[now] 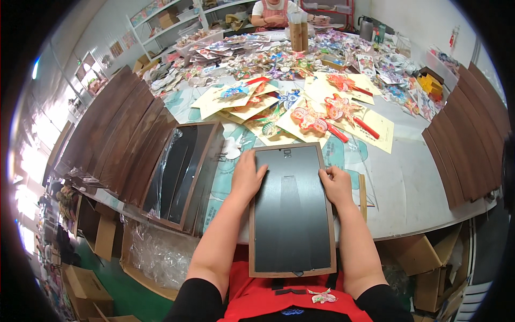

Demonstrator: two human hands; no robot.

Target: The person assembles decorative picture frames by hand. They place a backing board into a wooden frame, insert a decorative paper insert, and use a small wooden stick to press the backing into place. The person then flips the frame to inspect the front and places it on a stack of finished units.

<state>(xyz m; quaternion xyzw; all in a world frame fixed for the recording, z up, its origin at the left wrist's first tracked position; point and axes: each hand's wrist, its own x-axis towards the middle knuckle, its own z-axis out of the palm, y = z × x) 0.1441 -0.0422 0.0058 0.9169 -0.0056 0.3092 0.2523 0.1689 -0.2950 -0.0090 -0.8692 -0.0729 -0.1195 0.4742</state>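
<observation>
Left hand (pixel 248 176): gripping picture frame (pixel 289 228)
Right hand (pixel 338 186): same deal, opposite edge
Cardboard box (pixel 146 285): bunch of clear plastic (pixel 161 255) inside

Both bare forearms (pixel 358 244) reach forward across the near edge of the tabletop (pixel 405 196), well apart. The left hand (pixel 248 176) grips, thumb angled inward; the right hand (pixel 338 185) grips too, fingers curled.

A rectangular, brown-rimmed frame (pixel 293 213) is presenting its black back upward, a tapered stand (pixel 290 225) lying along the middle and a small fitting (pixel 287 153) sitting near the far end, while its near end is extending past the table (pixel 410 198) edge
</observation>
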